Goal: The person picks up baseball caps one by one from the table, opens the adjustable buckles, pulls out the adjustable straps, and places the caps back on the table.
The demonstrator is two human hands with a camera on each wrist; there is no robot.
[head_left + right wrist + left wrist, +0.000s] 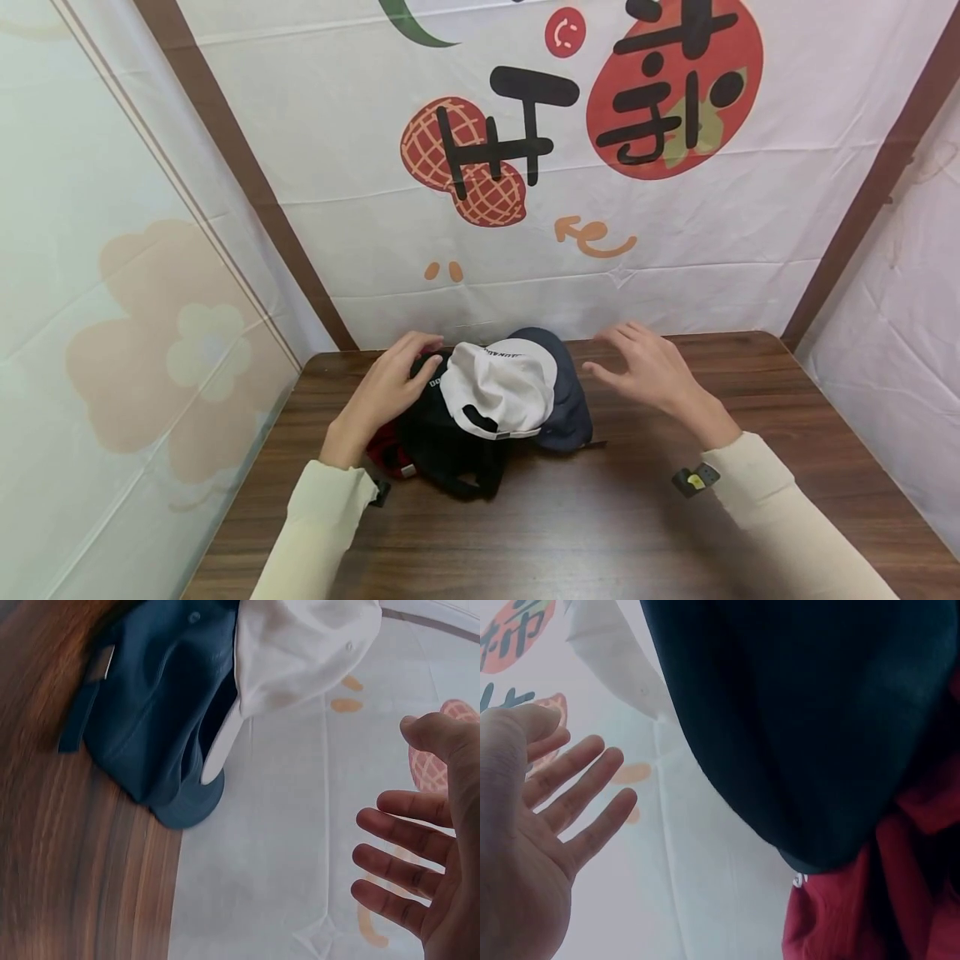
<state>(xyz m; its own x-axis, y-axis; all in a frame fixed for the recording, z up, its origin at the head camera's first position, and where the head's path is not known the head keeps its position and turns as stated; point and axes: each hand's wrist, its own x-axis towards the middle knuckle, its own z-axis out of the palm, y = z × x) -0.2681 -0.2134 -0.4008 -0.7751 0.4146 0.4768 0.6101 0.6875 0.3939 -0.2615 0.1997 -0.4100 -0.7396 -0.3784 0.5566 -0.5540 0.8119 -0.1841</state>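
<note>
Several baseball caps lie heaped at the back of the table. On top is a white cap (501, 387) with a strap at its back. A navy cap (567, 408) sticks out on its right, and a black cap (442, 446) lies to its left. Part of a red cap (829, 915) shows beneath the black one; the rest is hidden. My left hand (390, 379) hovers at the heap's left side, fingers relaxed and holding nothing. To the right of the navy cap, apart from it, my right hand (648, 367) hangs in the air with its fingers spread and loosely bent.
The brown wooden table (585, 533) meets a white printed cloth (675, 275) right behind the caps. More cloth hangs on the left (150, 358) and right sides. A strap end of the navy cap (79, 716) trails onto the wood.
</note>
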